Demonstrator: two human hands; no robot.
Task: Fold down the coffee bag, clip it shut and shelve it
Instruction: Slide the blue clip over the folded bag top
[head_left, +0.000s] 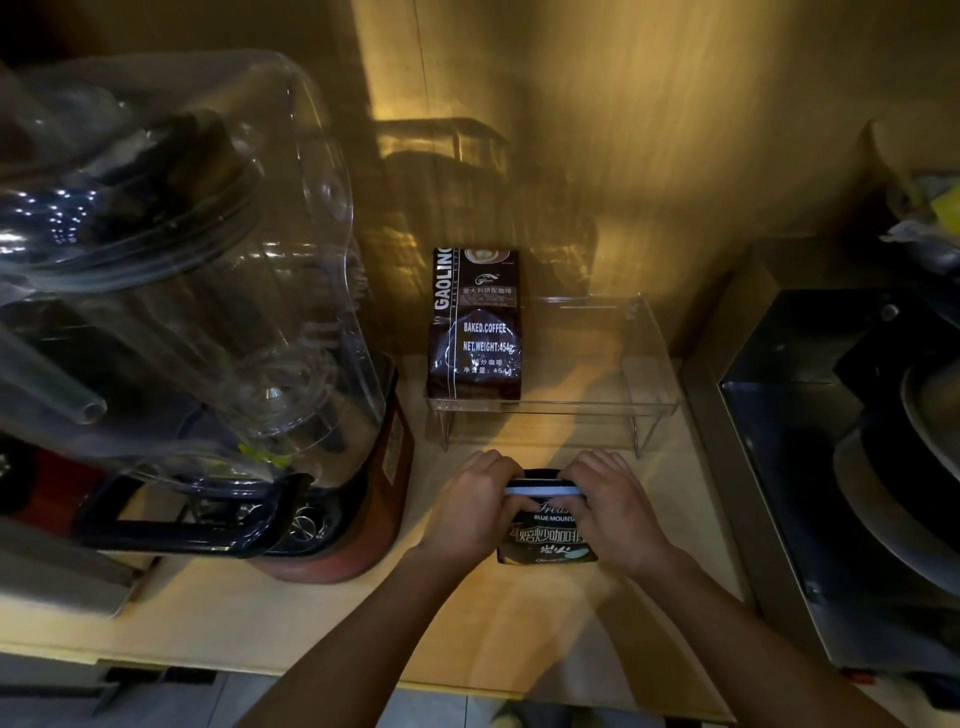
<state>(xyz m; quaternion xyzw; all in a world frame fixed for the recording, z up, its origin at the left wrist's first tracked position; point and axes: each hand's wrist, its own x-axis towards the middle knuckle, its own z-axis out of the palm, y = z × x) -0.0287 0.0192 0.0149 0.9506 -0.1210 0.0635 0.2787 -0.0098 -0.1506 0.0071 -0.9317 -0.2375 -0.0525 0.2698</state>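
Note:
A dark coffee bag (545, 538) with white lettering stands on the wooden counter in front of me. Its top is folded over, and a pale blue-white clip (543, 490) lies across the fold. My left hand (475, 506) grips the bag's top left end and my right hand (613, 501) grips the top right end, thumbs on the front by the clip. Beyond the bag stands a clear acrylic shelf (644, 364), with a second dark coffee bag (475, 327) upright on its left part.
A large blender with a clear cover (171, 280) and red base fills the left side. A black machine (852, 457) stands at the right. A wooden wall rises behind the shelf. The counter's front edge (260, 670) runs below my forearms.

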